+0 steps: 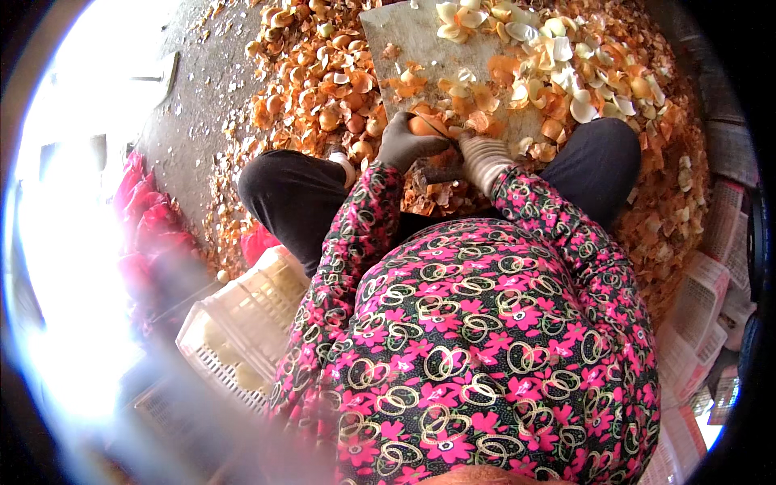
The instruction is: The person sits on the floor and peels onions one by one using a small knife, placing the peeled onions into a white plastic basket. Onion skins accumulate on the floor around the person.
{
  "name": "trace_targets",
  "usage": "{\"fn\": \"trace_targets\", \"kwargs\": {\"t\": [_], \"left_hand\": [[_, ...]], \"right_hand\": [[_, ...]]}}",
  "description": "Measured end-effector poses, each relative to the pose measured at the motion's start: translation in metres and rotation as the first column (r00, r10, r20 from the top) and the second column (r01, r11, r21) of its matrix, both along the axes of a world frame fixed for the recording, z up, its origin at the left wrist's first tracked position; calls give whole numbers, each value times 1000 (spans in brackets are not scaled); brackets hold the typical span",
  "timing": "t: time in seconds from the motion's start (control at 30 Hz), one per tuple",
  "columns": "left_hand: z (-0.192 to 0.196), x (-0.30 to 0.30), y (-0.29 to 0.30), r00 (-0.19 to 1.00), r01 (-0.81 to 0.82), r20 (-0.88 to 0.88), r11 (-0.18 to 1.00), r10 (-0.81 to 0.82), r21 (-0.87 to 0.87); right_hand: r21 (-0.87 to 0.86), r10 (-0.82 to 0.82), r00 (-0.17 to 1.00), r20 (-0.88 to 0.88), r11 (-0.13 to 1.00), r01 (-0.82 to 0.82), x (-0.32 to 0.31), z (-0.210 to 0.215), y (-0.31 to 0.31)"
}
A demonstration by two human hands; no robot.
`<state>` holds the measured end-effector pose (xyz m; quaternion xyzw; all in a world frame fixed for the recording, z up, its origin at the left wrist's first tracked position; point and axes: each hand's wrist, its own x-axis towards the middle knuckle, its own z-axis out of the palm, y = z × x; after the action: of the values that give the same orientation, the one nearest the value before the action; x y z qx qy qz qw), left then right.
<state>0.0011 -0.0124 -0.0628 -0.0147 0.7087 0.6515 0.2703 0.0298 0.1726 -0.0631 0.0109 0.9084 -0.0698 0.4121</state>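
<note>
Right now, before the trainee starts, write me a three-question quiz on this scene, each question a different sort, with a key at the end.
1. Multiple choice: what color is the glove on the person's left hand?
A) red
B) gray
C) white

2. True or false: that hand is empty.

3. Short answer: which is nearer to that hand, the white plastic crate or the flat gray board?

Key:
1. B, gray.
2. False; it grips an onion.
3. The flat gray board; the crate stands farther off, to the person's left.
</note>
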Motion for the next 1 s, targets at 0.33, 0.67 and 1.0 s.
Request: {"fn": "trace_targets", "kwargs": {"t": [0.33, 0.67, 1.0], "left_hand": [[60, 5, 22, 999, 13, -37, 901, 4, 434], [43, 7, 28, 784, 89, -420, 752, -457, -653], [9, 1, 6, 909, 91, -292, 824, -298, -559]], "right_hand": [[-712, -647, 407, 644, -312, 629, 43, 76, 32], [-618, -582, 781, -225, 705, 347, -2, 66, 7], [-453, -421, 784, -457, 868, 202, 35, 52, 13]]}}
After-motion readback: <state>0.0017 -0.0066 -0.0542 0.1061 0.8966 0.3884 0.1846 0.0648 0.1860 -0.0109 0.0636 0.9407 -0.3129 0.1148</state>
